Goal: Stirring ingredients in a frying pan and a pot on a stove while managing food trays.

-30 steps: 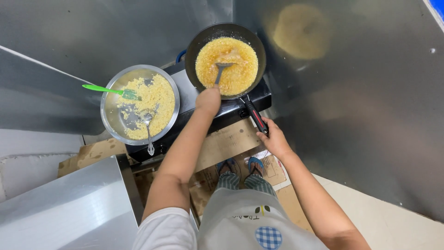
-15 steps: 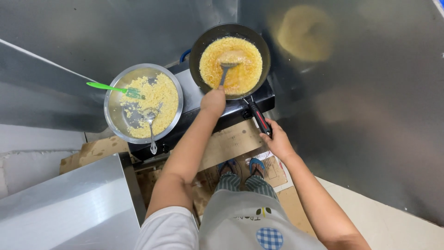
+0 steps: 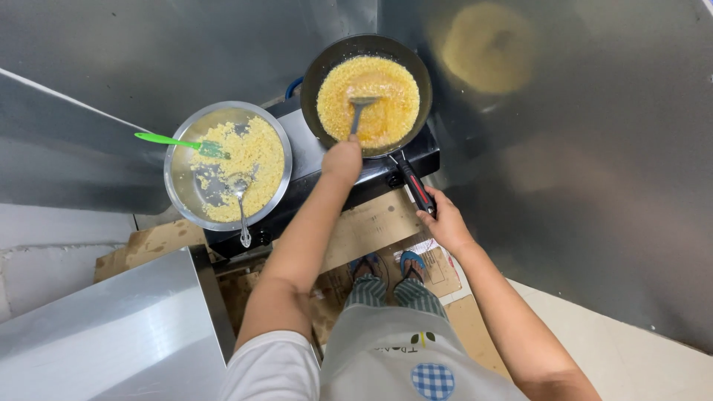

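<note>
While the left hand (image 3: 343, 159) is clenched round the handle of a metal spatula (image 3: 359, 109) whose blade lies in the yellow crumbly food (image 3: 386, 93) filling the dark frying pan (image 3: 330, 56), the right hand (image 3: 445, 220) grips the pan's red-and-black handle (image 3: 413, 183) at its near end. That pan sits on the right side of a black stove (image 3: 312, 160) set against sheet-metal walls, and just beside it on the left stands a round steel bowl (image 3: 178, 178) partly filled with the same yellow food, with a green spatula (image 3: 178, 142) resting across its rim and a metal spoon (image 3: 240, 200) lying in it.
</note>
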